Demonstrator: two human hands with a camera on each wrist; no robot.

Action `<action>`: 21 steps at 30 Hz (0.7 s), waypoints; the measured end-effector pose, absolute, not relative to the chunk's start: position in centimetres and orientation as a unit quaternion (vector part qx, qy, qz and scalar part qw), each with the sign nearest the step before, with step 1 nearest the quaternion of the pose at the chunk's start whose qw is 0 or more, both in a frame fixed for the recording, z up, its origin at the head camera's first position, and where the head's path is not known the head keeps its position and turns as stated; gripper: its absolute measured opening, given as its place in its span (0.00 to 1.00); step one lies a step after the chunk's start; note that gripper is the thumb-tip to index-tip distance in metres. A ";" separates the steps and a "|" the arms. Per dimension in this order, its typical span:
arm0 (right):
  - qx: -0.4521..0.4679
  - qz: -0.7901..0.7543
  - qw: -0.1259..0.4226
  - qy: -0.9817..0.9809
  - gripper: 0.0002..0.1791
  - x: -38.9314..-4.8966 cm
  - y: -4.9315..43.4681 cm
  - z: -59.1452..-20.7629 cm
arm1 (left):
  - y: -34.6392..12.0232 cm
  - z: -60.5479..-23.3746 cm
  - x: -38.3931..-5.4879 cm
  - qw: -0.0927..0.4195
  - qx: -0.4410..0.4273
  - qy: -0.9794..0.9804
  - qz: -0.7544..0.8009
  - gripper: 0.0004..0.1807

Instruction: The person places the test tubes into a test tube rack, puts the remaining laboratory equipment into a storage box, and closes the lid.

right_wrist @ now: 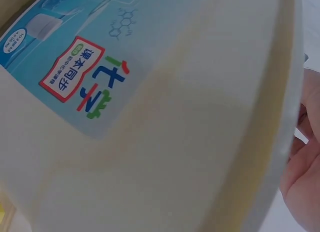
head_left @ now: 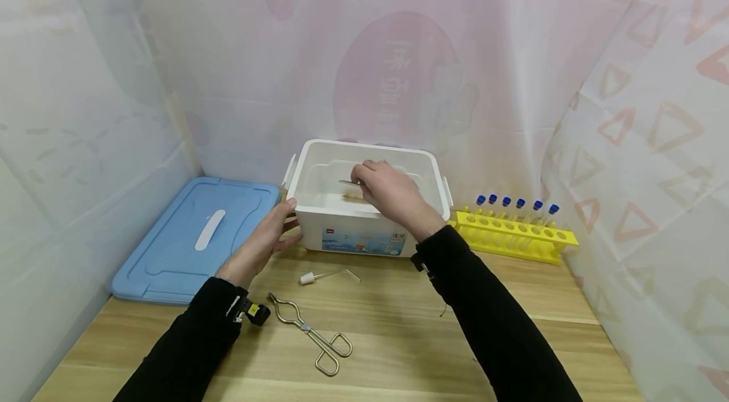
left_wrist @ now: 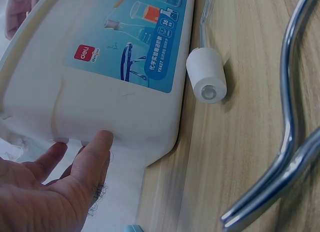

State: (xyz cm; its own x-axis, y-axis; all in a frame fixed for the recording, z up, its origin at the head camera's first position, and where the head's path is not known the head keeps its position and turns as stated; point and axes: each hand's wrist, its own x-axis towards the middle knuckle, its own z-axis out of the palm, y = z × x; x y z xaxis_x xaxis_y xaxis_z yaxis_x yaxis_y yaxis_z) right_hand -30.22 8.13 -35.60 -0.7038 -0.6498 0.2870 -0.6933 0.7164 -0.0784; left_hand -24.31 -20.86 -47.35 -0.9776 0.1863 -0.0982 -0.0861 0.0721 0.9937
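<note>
A white plastic storage box (head_left: 342, 225) with a printed chemistry label (left_wrist: 145, 36) stands at the back of the table. My left hand (head_left: 264, 237) rests against its left end, thumb near the rim and fingertips touching the wall. Over the box opening, my right hand (head_left: 393, 193) pinches a thin grey metal item (head_left: 348, 183) with curled fingers. Below it a yellowish, narrow thing (head_left: 354, 198) shows inside the box; its kind is unclear, and whether it is joined to the grey item cannot be seen. The box's front wall hides most of the right hand's work in the right wrist view.
Metal crucible tongs (head_left: 307, 328) lie in front of the box, near a bent glass tube with a white stopper (head_left: 307, 278). A blue lid (head_left: 171, 250) lies at the left. On the right stands a yellow rack (head_left: 512, 237) with several blue-capped tubes. Patterned curtains surround the table.
</note>
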 end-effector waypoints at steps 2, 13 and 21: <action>0.361 0.088 0.112 -0.922 0.10 -30.6 8.1 -35.8 | -20.9 -47.3 -24.3 0.101 0.035 0.725 0.680 0.48; 0.354 0.099 0.060 -0.928 0.07 -32.9 7.9 -36.6 | -20.8 -47.3 -24.2 0.102 0.040 0.727 0.677 0.48; 0.345 0.107 0.020 -0.932 0.04 -34.5 8.1 -37.3 | -20.8 -47.3 -24.2 0.101 0.039 0.730 0.675 0.48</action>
State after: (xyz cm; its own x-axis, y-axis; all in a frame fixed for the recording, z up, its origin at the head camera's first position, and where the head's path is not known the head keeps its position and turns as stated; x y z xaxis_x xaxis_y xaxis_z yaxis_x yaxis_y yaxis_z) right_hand -34.50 8.10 -37.25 -0.7616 -0.6384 0.1119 -0.6471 0.7393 -0.1863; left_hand -24.23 -20.78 -47.30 -0.9766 0.1934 -0.0943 -0.0790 0.0855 0.9932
